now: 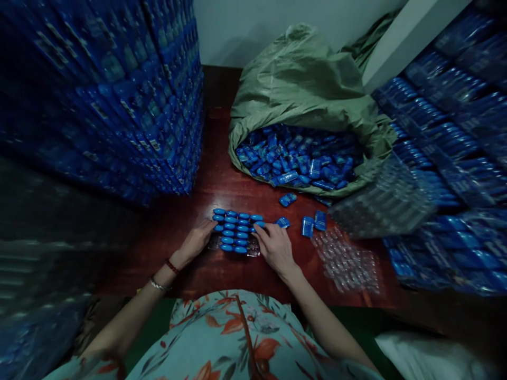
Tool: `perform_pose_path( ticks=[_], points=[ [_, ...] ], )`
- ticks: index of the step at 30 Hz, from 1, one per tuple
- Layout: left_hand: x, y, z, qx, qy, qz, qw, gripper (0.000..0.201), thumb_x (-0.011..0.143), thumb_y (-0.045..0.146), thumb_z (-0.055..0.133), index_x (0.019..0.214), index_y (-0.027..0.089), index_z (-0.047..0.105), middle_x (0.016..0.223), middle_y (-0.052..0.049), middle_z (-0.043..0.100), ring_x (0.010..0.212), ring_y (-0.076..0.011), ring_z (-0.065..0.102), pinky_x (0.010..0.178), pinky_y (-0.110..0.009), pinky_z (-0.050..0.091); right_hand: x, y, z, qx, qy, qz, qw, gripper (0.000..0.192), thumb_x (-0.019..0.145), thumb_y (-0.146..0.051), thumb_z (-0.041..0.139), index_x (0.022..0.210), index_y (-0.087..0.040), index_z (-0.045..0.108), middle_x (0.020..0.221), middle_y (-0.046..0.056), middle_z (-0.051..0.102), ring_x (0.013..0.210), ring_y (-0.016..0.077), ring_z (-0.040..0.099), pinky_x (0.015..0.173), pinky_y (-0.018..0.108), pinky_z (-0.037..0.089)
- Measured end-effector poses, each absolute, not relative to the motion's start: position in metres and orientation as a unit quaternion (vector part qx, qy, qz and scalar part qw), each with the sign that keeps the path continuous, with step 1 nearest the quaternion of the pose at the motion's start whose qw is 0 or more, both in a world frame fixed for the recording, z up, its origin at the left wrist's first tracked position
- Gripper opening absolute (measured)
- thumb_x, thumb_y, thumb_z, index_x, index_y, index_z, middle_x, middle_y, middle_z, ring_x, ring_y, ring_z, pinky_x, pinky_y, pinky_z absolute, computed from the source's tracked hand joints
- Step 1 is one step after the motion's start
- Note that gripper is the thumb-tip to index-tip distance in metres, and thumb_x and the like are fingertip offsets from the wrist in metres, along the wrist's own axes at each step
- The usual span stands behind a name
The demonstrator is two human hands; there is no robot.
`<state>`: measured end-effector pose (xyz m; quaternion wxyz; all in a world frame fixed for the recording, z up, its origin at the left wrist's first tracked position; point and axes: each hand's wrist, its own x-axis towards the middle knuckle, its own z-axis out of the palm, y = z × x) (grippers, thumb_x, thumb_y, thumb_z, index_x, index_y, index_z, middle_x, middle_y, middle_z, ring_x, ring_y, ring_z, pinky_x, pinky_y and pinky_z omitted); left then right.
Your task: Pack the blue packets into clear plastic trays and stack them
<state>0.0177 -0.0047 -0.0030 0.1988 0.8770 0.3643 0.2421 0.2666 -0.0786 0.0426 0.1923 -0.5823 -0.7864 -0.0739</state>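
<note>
A clear plastic blister tray point(236, 232) lies on the dark red wooden table point(222, 184), its pockets filled with several small blue oval items. My left hand point(197, 240) rests on the tray's left edge, fingers touching the blue items. My right hand point(274, 245) is at the tray's right edge, its fingertips on a blue piece at the upper right corner. Loose blue pieces point(307, 226) lie just right of my right hand.
An open green sack point(304, 84) full of blue pieces sits behind the tray. Empty clear trays point(348, 261) lie at the right. Tall stacks of filled blue trays point(119, 95) stand left, with more stacks point(447, 158) on the right.
</note>
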Motion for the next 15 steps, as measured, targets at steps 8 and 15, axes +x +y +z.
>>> perform_pose_path(
  ticks=[8,15],
  points=[
    [0.015,-0.006,-0.009,0.848,0.396,0.259,0.24,0.026,0.087,0.011,0.037,0.105,0.016,0.054,0.092,-0.007,0.062,0.085,-0.0176,0.06,0.076,-0.029,0.049,0.189,-0.064,0.038,-0.501,-0.853,0.007,0.143,0.04,0.093,-0.033,0.042,0.126,-0.011,0.052,0.132,0.012,0.053,0.131,0.0285,0.033,0.106,0.05,0.024],
    [0.008,-0.009,0.0,0.835,0.478,0.207,0.178,0.016,0.088,0.028,0.043,0.081,0.018,0.053,0.078,-0.006,0.06,0.073,-0.021,0.059,0.066,-0.032,0.048,0.175,-0.059,0.037,-0.527,-0.838,0.015,0.139,0.037,0.093,-0.03,0.041,0.118,-0.008,0.057,0.124,0.016,0.058,0.13,0.0279,0.035,0.107,0.054,0.02]
  ],
)
